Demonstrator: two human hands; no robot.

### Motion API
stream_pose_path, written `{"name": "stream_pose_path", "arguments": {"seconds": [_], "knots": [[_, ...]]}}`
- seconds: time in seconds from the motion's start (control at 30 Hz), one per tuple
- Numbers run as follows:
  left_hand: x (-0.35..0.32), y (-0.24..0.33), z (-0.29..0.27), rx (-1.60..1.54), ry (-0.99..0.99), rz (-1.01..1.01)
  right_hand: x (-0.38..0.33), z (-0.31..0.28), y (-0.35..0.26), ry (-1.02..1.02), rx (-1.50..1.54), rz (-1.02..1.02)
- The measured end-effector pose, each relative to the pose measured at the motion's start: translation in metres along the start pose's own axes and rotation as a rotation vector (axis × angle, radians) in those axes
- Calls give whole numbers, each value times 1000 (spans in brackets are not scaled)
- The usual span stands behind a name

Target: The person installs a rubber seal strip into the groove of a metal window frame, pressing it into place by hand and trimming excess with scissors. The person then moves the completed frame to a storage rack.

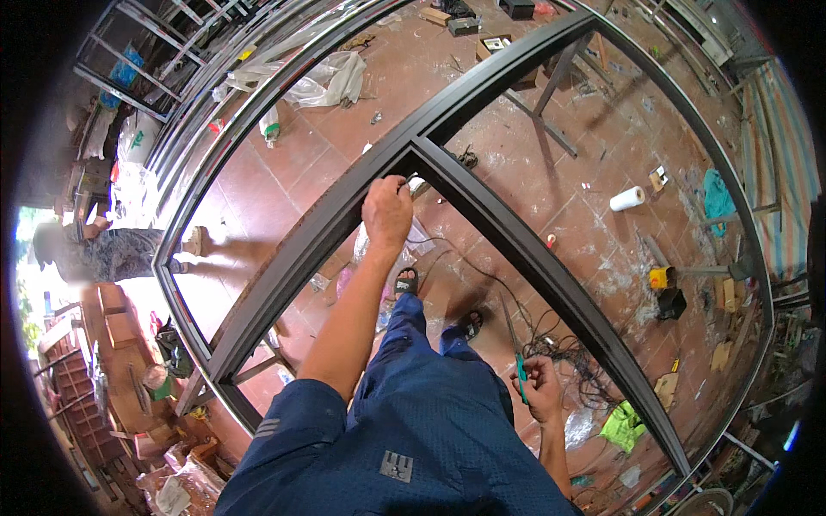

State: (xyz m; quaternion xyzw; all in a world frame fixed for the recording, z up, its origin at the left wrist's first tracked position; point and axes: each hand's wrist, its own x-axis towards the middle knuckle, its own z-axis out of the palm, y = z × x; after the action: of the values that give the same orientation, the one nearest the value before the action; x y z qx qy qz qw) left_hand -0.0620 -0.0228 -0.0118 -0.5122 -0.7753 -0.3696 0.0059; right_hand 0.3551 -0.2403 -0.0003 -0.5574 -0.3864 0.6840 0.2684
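A large dark metal frame [344, 202] spans the view at about waist height, with a crossbar [533, 258] meeting a long bar in an inner corner. At that corner my left hand [389, 213] is closed, its fingers pinched together against the bar; what they hold, if anything, is too small to make out. Lower right, under the crossbar, my right hand [542, 391] grips a green-handled tool [520, 377] with a long thin shaft pointing away from me. Its exact kind does not show.
Tangled dark cable [568, 353] lies on the tiled floor beside my right hand. A white roll [627, 199], a yellow-green cloth [622, 427] and a clear plastic sheet [331, 82] are scattered about. Another person [112, 249] is at far left. Metal bars [198, 112] are stacked behind.
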Motion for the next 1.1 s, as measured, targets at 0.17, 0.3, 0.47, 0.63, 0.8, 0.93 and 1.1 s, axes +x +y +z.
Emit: {"name": "stream_pose_path", "arguments": {"seconds": [0.17,0.3,0.47,0.63,0.8,0.93,1.1], "knots": [[16,10,-23,193,-186,60,2,-1,0,-55,98,20],[8,8,-25,140,-174,169,1,2,14,-60,154,53],[-20,8,-15,150,-224,58,0,-4,66,-71,194,114],[-49,1,16,39,-213,-177,-8,-4,86,15,291,217],[-56,-4,26,-17,-124,-174,-15,-11,113,19,320,320],[-21,12,12,343,-83,124,-18,-13,101,43,345,367],[32,7,2,459,-236,273,-16,-18,104,-107,447,467]]}}
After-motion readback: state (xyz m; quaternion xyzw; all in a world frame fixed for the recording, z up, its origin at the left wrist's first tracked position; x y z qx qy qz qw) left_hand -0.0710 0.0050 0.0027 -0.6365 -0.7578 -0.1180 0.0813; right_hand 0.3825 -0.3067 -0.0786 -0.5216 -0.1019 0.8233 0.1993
